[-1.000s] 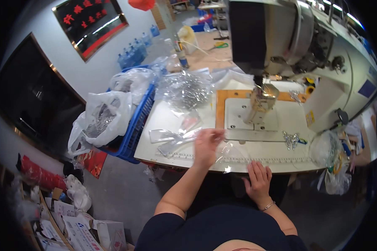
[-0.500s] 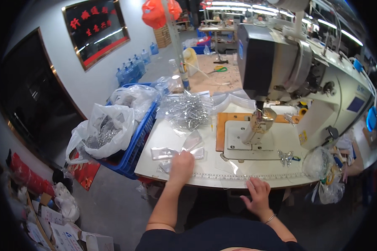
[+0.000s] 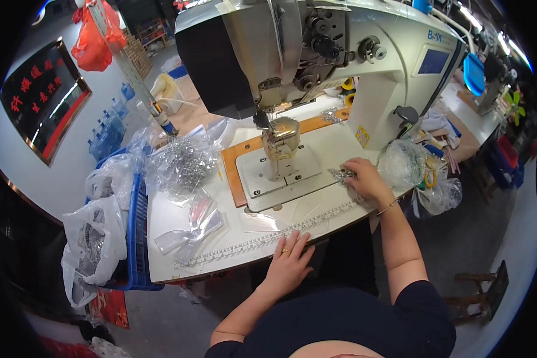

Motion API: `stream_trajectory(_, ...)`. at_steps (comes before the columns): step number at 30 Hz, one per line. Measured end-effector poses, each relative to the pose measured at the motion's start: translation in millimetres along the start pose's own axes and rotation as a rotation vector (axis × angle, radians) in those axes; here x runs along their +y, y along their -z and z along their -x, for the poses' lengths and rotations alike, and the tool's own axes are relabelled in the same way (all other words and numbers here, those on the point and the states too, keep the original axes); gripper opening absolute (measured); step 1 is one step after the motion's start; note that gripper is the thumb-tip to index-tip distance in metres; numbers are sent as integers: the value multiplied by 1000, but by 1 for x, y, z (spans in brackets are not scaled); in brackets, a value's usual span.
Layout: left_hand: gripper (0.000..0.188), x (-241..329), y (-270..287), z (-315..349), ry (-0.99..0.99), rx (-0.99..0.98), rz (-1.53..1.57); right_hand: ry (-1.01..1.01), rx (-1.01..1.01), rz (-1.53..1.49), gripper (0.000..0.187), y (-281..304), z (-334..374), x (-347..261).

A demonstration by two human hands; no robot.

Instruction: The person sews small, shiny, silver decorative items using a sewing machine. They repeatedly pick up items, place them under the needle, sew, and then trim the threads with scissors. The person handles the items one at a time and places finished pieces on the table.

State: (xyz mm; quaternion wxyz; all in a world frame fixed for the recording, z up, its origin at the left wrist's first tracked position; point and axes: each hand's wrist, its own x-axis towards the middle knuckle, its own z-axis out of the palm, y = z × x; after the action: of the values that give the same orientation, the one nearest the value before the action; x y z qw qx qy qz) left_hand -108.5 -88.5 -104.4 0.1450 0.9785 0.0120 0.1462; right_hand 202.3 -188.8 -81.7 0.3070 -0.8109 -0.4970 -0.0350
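Silver ornament (image 3: 339,174) lies under my right hand (image 3: 366,181), on the white tabletop (image 3: 162,206) to the right of the sewing machine's foot (image 3: 280,140); my fingers curl over it from above, though I cannot tell whether thumb and finger have pinched it, since the hand covers part of it. At the front edge, my left hand (image 3: 287,265) rests with fingers loosely spread, tips at the ruler strip (image 3: 238,244), a clear film (image 3: 268,222) just beyond them (its glare shows better than its outline); the clear pieces (image 3: 200,227) lie farther left, well apart from the ornament. Done well, I judge, the grip calls for finger and thumb on the ornament's firmest part, as the finer bits look apt to bend or snag; a straight lift would beat a drag across the surface; light, steady left fingertips should suit a film that is probably slippery.
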Motion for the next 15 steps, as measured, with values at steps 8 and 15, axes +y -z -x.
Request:
stream_trajectory(8,53,0,-5,-1,13,6,21,59,-65,50,33,6,-4,-1)
stream_trajectory(15,74,-7,13,-22,249,245,724,391,-97,-281,34,27,1,-60)
